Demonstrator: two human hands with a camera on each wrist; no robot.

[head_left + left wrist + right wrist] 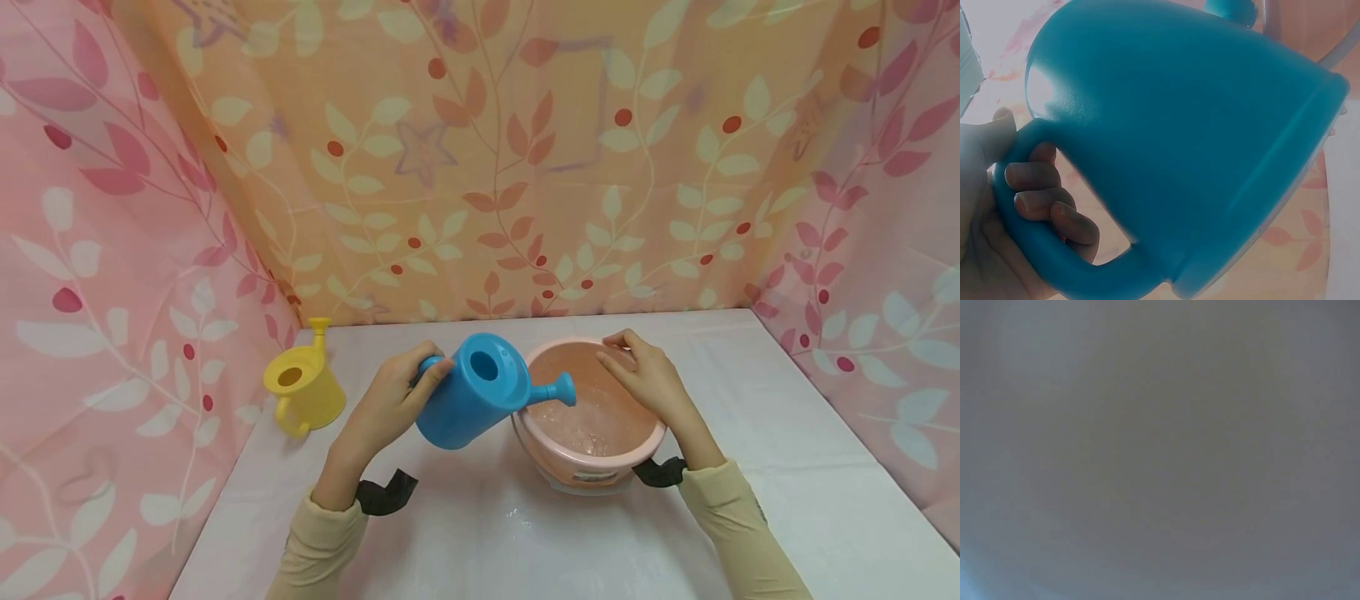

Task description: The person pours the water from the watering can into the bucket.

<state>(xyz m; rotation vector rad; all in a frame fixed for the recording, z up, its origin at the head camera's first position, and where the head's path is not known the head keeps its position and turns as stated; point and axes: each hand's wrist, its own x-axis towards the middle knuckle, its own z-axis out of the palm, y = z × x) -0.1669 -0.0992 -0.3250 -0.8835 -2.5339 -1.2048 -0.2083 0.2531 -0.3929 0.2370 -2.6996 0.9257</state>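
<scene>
My left hand (390, 396) grips the handle of a blue watering can (468, 408), its fingers curled through the loop in the left wrist view. The can is tilted to the right, and its spout with a round rose (564, 389) hangs over the left side of a pink basin (594, 460). Rippled water (588, 412) lies inside the basin. My right hand (651, 379) holds the basin's far right rim, thumb on the inner side and fingers over the edge. The right wrist view is only a grey blur.
A yellow watering can (318, 398) stands at the back left of the white-covered table (465, 542). Small wet spots (517, 515) shine in front of the basin. Floral curtains (480, 167) enclose the table at the back and both sides.
</scene>
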